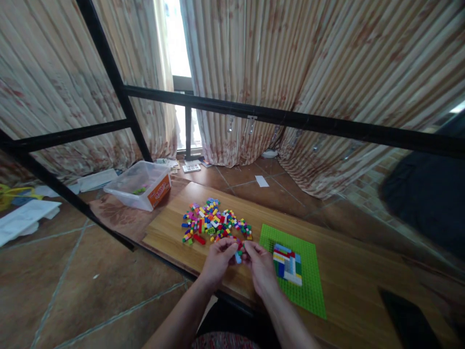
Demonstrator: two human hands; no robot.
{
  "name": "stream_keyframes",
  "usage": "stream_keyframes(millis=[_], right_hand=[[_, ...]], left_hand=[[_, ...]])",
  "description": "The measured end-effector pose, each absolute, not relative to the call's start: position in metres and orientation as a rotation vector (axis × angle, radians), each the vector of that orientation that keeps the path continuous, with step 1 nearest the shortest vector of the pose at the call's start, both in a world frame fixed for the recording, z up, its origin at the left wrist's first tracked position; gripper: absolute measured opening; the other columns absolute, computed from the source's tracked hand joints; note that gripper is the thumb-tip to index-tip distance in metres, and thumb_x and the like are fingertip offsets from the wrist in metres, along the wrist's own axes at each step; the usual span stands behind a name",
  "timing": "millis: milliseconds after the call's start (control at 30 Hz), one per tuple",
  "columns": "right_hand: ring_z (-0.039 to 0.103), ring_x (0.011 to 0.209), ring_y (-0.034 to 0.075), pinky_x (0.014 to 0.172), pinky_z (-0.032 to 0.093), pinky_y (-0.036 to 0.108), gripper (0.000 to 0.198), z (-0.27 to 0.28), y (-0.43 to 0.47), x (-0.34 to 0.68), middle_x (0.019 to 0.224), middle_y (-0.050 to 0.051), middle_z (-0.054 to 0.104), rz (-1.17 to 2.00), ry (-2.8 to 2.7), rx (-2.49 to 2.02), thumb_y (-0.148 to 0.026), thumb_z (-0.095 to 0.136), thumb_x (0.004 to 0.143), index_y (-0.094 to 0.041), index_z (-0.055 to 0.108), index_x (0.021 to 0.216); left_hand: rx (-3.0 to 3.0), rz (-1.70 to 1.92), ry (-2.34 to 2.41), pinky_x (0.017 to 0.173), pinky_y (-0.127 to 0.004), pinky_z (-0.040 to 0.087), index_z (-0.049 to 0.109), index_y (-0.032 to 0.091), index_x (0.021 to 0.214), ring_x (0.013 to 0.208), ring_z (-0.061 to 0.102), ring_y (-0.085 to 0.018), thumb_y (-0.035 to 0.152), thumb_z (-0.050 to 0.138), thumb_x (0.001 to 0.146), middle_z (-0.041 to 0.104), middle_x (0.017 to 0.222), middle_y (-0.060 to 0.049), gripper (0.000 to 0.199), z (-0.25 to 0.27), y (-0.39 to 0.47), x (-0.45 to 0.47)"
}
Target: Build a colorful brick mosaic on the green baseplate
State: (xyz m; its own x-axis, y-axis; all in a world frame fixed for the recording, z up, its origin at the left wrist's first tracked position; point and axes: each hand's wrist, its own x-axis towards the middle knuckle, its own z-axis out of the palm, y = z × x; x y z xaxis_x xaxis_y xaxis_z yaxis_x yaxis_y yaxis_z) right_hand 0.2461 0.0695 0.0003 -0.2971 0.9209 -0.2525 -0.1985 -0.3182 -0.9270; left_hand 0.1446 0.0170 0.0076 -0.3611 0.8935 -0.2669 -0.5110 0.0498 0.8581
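My left hand (221, 255) and my right hand (258, 261) meet over the near edge of the wooden board, fingertips pinched together. Between them are small toy building bricks, a light blue brick (238, 258) and bits of red and green; the fingers partly hide them. Just beyond my hands spreads a loose pile of mixed-colour bricks (212, 220). To the right of my right hand lies a green baseplate (310, 271). On it sits a roughly square build (288, 264) of white, blue, light blue, red, green and yellow bricks.
A clear plastic box (127, 191) with an orange label stands beyond the board's left end. Black metal bars (218, 103) cross in front of the curtains (247, 58). A dark flat object (409, 317) lies at the board's right end. White paper (261, 181) is on the tiled floor.
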Motion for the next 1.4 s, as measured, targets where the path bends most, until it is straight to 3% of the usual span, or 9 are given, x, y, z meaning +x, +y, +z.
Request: stream_keyframes(millis=[233, 367, 667, 833, 967, 1167, 1400], right_hand=[[0.061, 0.064, 0.019, 0.060, 0.047, 0.029, 0.027, -0.003, 0.117, 0.234, 0.073, 0.002, 0.071, 1.268, -1.664, -1.136, -0.044, 0.062, 0.072, -0.022, 0.074, 0.083], [0.060, 0.058, 0.017, 0.053, 0.044, 0.027, 0.035, 0.000, 0.115, 0.231, 0.073, 0.003, 0.071, 1.365, -1.682, -1.128, -0.050, 0.059, 0.076, -0.021, 0.074, 0.087], [0.047, 0.046, 0.010, 0.044, 0.036, 0.022, 0.036, -0.001, 0.105, 0.230, 0.055, 0.000, 0.061, 1.746, -1.257, -1.080, -0.048, 0.078, 0.056, -0.016, 0.073, 0.071], [0.050, 0.047, 0.011, 0.047, 0.041, 0.024, 0.032, -0.004, 0.110, 0.230, 0.056, 0.000, 0.061, 1.692, -1.255, -1.118, -0.047, 0.074, 0.060, -0.018, 0.073, 0.073], [0.060, 0.062, 0.016, 0.061, 0.048, 0.028, 0.023, -0.005, 0.117, 0.228, 0.069, 0.001, 0.069, 1.555, -1.331, -1.119, -0.037, 0.075, 0.060, -0.021, 0.074, 0.076], [0.065, 0.079, 0.021, 0.071, 0.051, 0.032, 0.028, 0.004, 0.103, 0.245, 0.088, 0.003, 0.073, 1.391, -1.600, -1.043, -0.044, 0.060, 0.079, -0.023, 0.074, 0.091], [0.063, 0.082, 0.021, 0.076, 0.049, 0.033, 0.022, 0.002, 0.076, 0.310, 0.089, 0.004, 0.070, 1.024, -1.813, -1.087, -0.037, 0.056, 0.085, -0.025, 0.072, 0.092]], left_hand=[[0.609, 1.703, 1.503, 0.048, -0.020, 0.045, 0.065, 0.015, 0.078, 0.049, 0.050, -0.008, 0.035, 0.067, 0.070, 0.060, 0.062, 0.003, 0.021, -0.001, 0.054, 0.126], [0.643, 1.718, 1.633, 0.049, -0.019, 0.045, 0.067, 0.014, 0.083, 0.051, 0.053, -0.009, 0.031, 0.067, 0.070, 0.065, 0.068, 0.000, 0.021, -0.009, 0.063, 0.124], [0.565, 1.755, 1.366, 0.053, -0.023, 0.049, 0.069, 0.015, 0.081, 0.055, 0.057, -0.011, 0.035, 0.074, 0.064, 0.066, 0.069, 0.000, 0.027, -0.002, 0.056, 0.129], [0.524, 1.805, 1.301, 0.057, -0.021, 0.047, 0.070, 0.015, 0.082, 0.057, 0.056, -0.009, 0.036, 0.077, 0.061, 0.065, 0.068, 0.001, 0.031, 0.001, 0.048, 0.126], [0.525, 1.822, 1.381, 0.055, -0.020, 0.043, 0.072, 0.014, 0.083, 0.057, 0.052, -0.008, 0.039, 0.077, 0.062, 0.063, 0.065, 0.001, 0.032, 0.001, 0.044, 0.125], [0.509, 1.805, 1.364, 0.059, -0.022, 0.045, 0.073, 0.016, 0.083, 0.061, 0.056, -0.010, 0.040, 0.077, 0.063, 0.067, 0.071, 0.000, 0.032, 0.003, 0.043, 0.134], [0.715, 1.621, 1.313, 0.062, -0.025, 0.048, 0.071, 0.017, 0.082, 0.062, 0.057, -0.012, 0.034, 0.072, 0.067, 0.067, 0.070, -0.001, 0.022, -0.009, 0.042, 0.175]])
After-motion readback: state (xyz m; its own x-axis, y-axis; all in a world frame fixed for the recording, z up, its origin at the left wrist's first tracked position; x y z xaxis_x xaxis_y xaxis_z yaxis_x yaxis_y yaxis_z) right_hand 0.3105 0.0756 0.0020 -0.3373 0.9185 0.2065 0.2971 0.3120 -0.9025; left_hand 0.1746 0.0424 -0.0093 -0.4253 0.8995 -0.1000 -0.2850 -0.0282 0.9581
